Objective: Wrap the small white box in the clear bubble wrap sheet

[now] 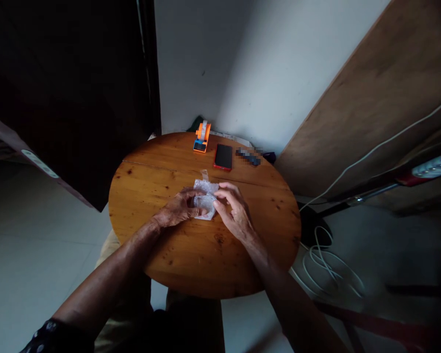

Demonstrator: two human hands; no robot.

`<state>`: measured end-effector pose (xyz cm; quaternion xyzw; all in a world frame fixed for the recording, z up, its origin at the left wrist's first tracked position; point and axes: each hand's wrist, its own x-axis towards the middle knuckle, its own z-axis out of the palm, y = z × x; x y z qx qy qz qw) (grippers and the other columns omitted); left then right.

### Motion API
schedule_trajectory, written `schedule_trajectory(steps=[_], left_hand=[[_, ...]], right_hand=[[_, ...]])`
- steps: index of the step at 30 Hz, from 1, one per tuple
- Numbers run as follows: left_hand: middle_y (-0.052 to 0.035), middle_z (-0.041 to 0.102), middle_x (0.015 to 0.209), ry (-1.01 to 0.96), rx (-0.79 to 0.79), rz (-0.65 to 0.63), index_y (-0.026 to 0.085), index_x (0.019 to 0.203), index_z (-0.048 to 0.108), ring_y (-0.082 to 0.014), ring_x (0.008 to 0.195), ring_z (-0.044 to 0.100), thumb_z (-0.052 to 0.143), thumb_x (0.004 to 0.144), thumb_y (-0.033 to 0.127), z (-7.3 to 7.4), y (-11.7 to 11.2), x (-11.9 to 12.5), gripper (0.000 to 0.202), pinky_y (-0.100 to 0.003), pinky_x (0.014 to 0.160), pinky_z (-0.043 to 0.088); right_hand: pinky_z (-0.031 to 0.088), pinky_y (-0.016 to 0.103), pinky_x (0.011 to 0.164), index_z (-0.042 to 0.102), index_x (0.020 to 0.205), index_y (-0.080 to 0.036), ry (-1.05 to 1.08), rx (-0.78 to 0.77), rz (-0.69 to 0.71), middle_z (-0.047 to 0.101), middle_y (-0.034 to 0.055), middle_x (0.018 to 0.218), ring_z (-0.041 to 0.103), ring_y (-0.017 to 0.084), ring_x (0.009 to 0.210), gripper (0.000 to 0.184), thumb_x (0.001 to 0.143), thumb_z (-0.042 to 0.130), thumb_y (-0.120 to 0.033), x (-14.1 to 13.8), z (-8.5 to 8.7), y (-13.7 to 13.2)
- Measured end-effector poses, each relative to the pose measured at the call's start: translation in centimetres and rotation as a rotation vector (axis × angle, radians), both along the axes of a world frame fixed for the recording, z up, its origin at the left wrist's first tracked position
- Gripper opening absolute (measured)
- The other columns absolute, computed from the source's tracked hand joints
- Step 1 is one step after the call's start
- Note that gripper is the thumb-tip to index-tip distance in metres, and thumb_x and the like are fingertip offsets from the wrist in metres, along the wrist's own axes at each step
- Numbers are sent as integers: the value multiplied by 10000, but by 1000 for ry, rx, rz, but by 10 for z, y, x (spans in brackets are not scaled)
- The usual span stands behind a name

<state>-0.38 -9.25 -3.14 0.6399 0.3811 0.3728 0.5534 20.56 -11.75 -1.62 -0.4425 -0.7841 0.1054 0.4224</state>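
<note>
A small piece of clear bubble wrap [206, 200] lies folded near the middle of the round wooden table [176, 260]. What it may enclose cannot be made out. From its far edge a short strip that looks like clear tape [205, 174] sticks out. My left hand [180, 207] grips the wrap's left side, thumb on the near part and fingers farther up. On the other side, my right hand [233, 206] has its thumb and forefinger bent at the wrap's right edge, pinching it.
Toward the wall stand an orange and blue tape dispenser [202, 137] and a phone with a red edge [223, 157]. A dark pixelated item [248, 156] lies to their right. White cable [327, 260] coils on the floor at right. A dark panel [73, 98] rises at left.
</note>
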Motion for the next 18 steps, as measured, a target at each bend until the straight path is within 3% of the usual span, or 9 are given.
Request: schedule_trajectory(steps=[4, 8, 13, 18], left_hand=[[-133, 567, 1287, 12, 34, 0, 177, 1093, 720, -281, 1148, 571, 867, 651, 478, 2, -1, -1, 554, -458, 1033, 451], [-126, 569, 1284, 31, 38, 17, 188, 1080, 730, -293, 1154, 573, 881, 631, 452, 3, -2, -2, 543, -465, 1029, 459], [-134, 564, 1275, 3, 29, 10, 168, 1056, 719, -279, 1136, 573, 889, 616, 439, 1, -2, -1, 545, -459, 1038, 448], [-125, 593, 1238, -54, -46, -31, 172, 1235, 621, -259, 1092, 594, 876, 637, 415, 5, -6, 1, 694, -444, 984, 482]], right_hand=[[491, 451, 999, 680, 1000, -243, 7, -36, -27, 563, 104, 1278, 590, 259, 1159, 199, 947, 518, -345, 1, 0, 1], [449, 474, 1060, 718, 969, -249, 20, -162, 8, 522, 93, 1402, 570, 264, 1197, 259, 948, 521, -417, 2, -3, 4], [338, 512, 1162, 731, 873, -233, 95, -312, 84, 431, 76, 1528, 398, 310, 1414, 369, 929, 536, -542, 3, -7, 9], [324, 501, 1172, 701, 739, -224, 145, -364, 140, 570, 107, 1376, 339, 317, 1453, 433, 915, 542, -587, 1, -11, 15]])
